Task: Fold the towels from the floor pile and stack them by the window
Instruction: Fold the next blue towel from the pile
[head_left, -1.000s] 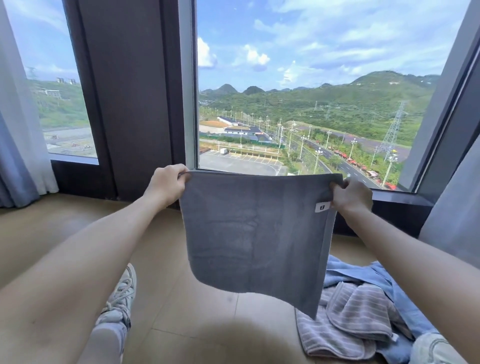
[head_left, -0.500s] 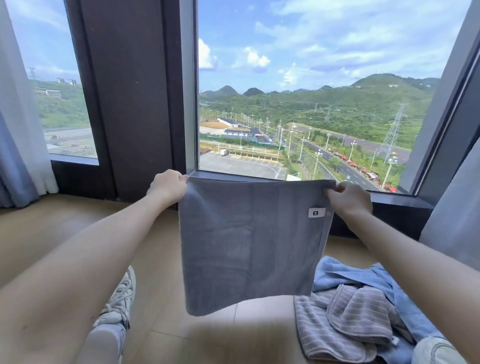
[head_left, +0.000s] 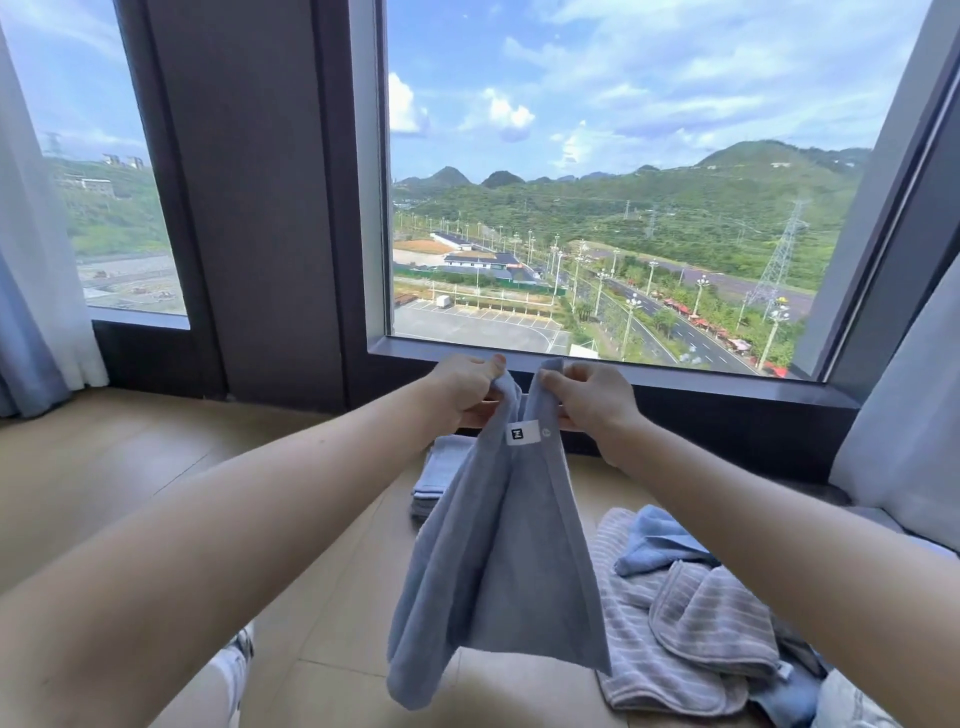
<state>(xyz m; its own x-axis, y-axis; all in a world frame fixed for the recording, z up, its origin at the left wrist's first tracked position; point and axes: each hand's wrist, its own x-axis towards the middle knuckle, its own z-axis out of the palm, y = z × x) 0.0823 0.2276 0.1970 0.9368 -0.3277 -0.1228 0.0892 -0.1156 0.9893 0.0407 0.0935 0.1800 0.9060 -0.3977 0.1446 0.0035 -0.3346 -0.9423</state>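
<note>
Mid-fold, first halving, I judge. My left hand (head_left: 467, 387) and right hand (head_left: 592, 397) each pinch a top corner of the grey-blue towel (head_left: 498, 571), corners close together with a small gap between. The towel hangs in the air in front of the window sill (head_left: 675, 376), white label (head_left: 522, 433) facing me. A folded stack (head_left: 441, 473) sits on the floor (head_left: 156, 441) under the sill, and the loose pile (head_left: 691, 623) lies at right. Next move: join the corners, square the uneven bottom edges, fold again, lay it on the stack.
</note>
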